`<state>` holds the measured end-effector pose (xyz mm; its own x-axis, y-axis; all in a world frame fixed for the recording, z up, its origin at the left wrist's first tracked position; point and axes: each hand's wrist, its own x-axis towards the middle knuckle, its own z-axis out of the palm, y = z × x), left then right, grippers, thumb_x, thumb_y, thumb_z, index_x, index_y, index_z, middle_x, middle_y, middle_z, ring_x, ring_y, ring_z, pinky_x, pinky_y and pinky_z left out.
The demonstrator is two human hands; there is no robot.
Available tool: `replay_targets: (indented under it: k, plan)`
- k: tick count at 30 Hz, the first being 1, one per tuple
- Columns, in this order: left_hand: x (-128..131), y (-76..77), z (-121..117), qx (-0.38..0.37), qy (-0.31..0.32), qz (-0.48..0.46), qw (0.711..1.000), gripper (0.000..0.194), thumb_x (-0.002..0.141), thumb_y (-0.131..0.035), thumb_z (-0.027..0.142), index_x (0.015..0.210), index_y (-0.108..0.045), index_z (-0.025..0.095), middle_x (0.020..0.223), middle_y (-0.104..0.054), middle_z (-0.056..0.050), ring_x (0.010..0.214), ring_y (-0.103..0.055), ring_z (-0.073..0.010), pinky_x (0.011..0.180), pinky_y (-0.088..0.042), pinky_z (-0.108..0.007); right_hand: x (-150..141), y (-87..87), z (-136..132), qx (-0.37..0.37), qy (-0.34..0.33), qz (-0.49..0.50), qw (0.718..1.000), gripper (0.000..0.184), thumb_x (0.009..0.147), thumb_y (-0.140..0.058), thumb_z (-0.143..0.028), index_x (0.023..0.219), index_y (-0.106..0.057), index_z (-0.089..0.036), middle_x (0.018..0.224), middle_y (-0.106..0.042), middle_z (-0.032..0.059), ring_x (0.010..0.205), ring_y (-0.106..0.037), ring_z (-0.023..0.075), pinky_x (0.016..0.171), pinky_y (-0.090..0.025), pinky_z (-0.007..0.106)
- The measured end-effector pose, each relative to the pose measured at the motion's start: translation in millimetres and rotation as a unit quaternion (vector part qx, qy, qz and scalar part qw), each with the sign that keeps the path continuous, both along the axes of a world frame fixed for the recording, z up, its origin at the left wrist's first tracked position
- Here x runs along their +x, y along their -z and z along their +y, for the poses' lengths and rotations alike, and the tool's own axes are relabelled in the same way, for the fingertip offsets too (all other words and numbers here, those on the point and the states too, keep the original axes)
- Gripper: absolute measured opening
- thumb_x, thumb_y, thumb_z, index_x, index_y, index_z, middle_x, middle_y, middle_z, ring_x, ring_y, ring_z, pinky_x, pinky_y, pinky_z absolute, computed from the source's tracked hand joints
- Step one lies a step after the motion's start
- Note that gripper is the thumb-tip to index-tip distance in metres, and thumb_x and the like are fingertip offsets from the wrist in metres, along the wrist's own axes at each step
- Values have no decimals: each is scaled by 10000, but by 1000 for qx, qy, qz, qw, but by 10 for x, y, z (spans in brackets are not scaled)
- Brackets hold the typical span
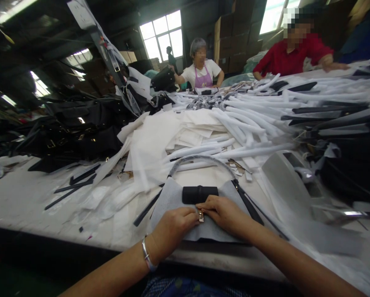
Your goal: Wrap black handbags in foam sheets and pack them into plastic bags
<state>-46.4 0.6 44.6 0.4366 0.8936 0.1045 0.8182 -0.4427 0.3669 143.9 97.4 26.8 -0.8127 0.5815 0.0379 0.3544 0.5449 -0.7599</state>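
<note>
white counter (20,202) before me, the bag (200,232) near its close edge, handle (203,158) arched away. over the bag's middle my right hand (224,210), on the right, is pinched on the gold clasp (201,217); my left hand (179,220) touches its left side, but whether it grips i cannot tell. the clasp lies between both, long axis toward me, neither hand nearer.

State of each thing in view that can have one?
Gold metal clasp: touched by left hand and right hand; fastening unclear.
Grey and black handbag: lying down, handle arched.
Silver metal bangle: worn.
Long white tubes: loosely piled.
Thin white sheets: overlapping, untidy.
Black handbags, left: heaped.
</note>
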Motion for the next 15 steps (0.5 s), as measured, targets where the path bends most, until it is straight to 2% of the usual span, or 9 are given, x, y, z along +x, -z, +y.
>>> replay_targets:
  k: [10,15]
  plan:
    - [31,-127,-19,62,96,138,984,169,974,-445,95,1062,-586,124,943,-677,-68,815,-660,-188,750,-581,-298,3,26,-20,5,14,0,1000,258,951,-531,-263,1108,-736,-262,924,-711,43,886,-640,198,775,-470,270]
    - [46,-126,-14,75,109,190,973,171,956,-432,71,942,-593,124,857,-658,-71,729,-648,-197,670,-579,-312,7,-5,-25,7,14,-3,1000,257,947,-542,-268,1118,-733,-267,928,-715,45,885,-643,199,781,-468,270]
